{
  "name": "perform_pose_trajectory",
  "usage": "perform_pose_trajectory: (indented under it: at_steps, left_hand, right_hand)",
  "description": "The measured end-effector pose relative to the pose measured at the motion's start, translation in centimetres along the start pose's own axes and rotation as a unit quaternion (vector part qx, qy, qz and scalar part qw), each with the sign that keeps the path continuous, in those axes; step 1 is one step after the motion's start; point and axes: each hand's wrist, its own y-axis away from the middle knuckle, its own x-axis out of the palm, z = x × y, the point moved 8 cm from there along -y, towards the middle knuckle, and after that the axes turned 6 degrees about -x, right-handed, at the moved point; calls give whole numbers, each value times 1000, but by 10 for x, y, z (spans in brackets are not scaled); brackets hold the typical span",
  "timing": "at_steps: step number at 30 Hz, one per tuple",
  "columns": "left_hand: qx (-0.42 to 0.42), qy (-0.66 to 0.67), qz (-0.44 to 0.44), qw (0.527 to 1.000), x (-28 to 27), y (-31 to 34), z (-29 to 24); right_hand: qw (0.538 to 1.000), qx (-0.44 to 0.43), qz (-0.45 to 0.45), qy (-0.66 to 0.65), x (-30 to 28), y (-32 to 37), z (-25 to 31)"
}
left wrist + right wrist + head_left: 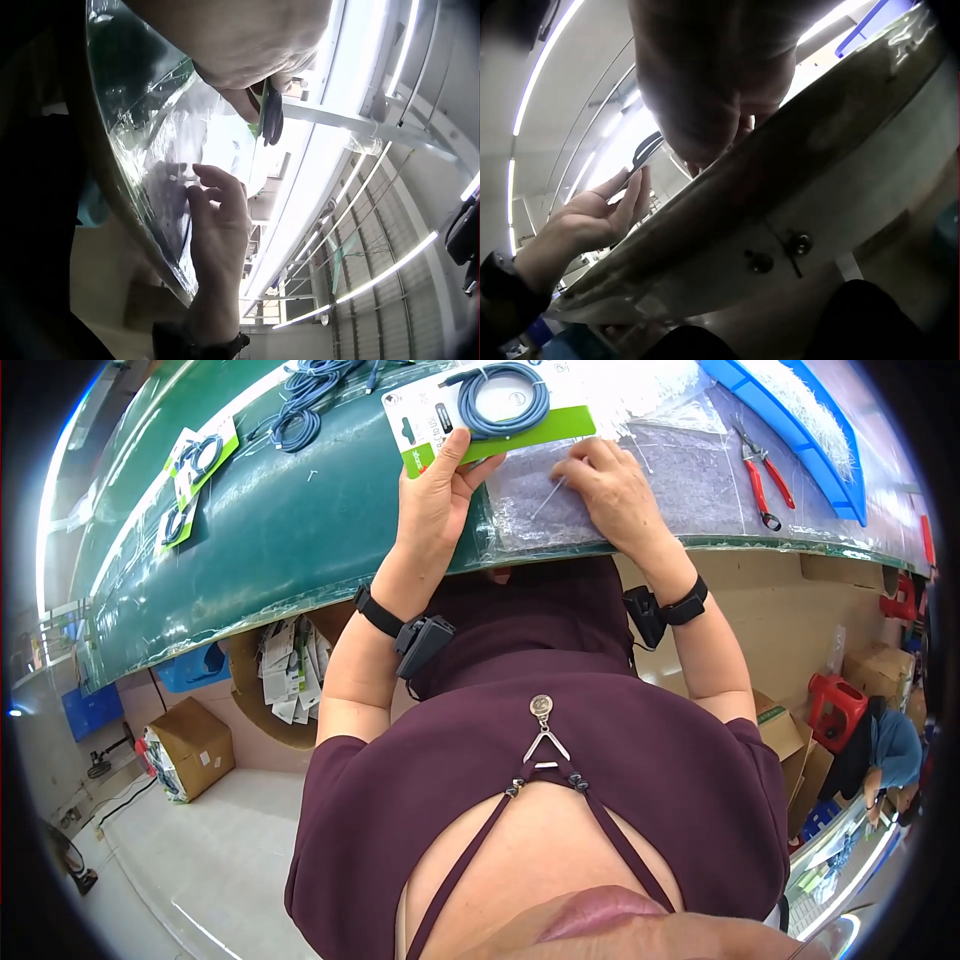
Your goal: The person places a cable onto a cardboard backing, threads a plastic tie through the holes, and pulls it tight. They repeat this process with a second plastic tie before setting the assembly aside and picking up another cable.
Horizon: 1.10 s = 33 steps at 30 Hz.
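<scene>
My left hand (pixel 437 500) holds a white-and-green packaging card (pixel 560 422) by its lower left part, with the thumb on the front. A coiled blue cable (pixel 542 408) lies against the card's face. Just right of the card, my right hand (pixel 612 490) pinches a thin white plastic tie (pixel 546 501) between thumb and fingers, its free end slanting down over the mat. In the left wrist view the right hand (pixel 219 217) shows its bent fingertips close over the table surface. The right wrist view has the left hand (pixel 592 223) gripping the card from below.
Red-handled pliers (pixel 766 475) lie at the right beside a blue tray (pixel 835 460) full of thin white strands. Carded cables (pixel 200 455) and loose cable bundles (pixel 297 428) lie on the green tabletop (pixel 330 510) at left. Clear plastic (pixel 680 410) is behind the right hand.
</scene>
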Motion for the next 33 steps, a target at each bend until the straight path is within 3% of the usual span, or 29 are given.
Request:
perform_pose_trajectory:
  at_steps: [4, 8, 11, 13, 15, 17, 20, 21, 23, 24, 25, 27, 28, 33]
  left_hand:
    - [-11, 7, 8, 1000, -1, -2, 1]
    - [-49, 73, -18, 996, -3, -6, 8]
    - [-90, 149, 0, 985, -8, -11, 14]
    - [-108, 186, 10, 976, -7, -13, 15]
    - [-164, 267, 35, 949, 6, -12, 20]
    - [-190, 305, 52, 932, 17, -11, 23]
    - [-252, 446, 80, 855, 35, -5, 32]
    - [-252, 443, 80, 856, 37, -4, 34]
    - [-287, 540, 124, 781, 50, 1, 33]
    - [-302, 584, 142, 740, 55, 3, 30]
    - [-301, 577, 137, 747, 54, 4, 30]
    - [-295, 619, 176, 706, 61, 6, 24]
    - [-291, 640, 196, 683, 63, 7, 20]
    - [-293, 656, 207, 664, 68, 10, 14]
  right_hand:
    - [996, 54, 29, -60, 3, 1, -13]
    - [997, -49, 41, -49, -2, -11, -4]
    - [998, 58, -4, -24, -29, -8, -8]
    - [994, 74, -43, -70, -36, -9, -7]
    - [974, 115, -116, -159, -46, -7, -14]
    - [966, 129, -129, -181, -42, -7, -16]
    - [948, 164, -154, -227, -37, -9, -16]
    - [914, 205, -160, -311, -32, -11, -16]
    - [817, 280, -169, -475, -19, -15, -14]
    - [813, 279, -173, -481, -22, -20, -12]
    - [855, 233, -152, -437, -29, -31, -4]
    - [924, 139, -110, -338, -42, -51, 13]
    - [921, 141, -115, -345, -45, -56, 15]
    - [938, 89, -178, -284, -61, -73, 32]
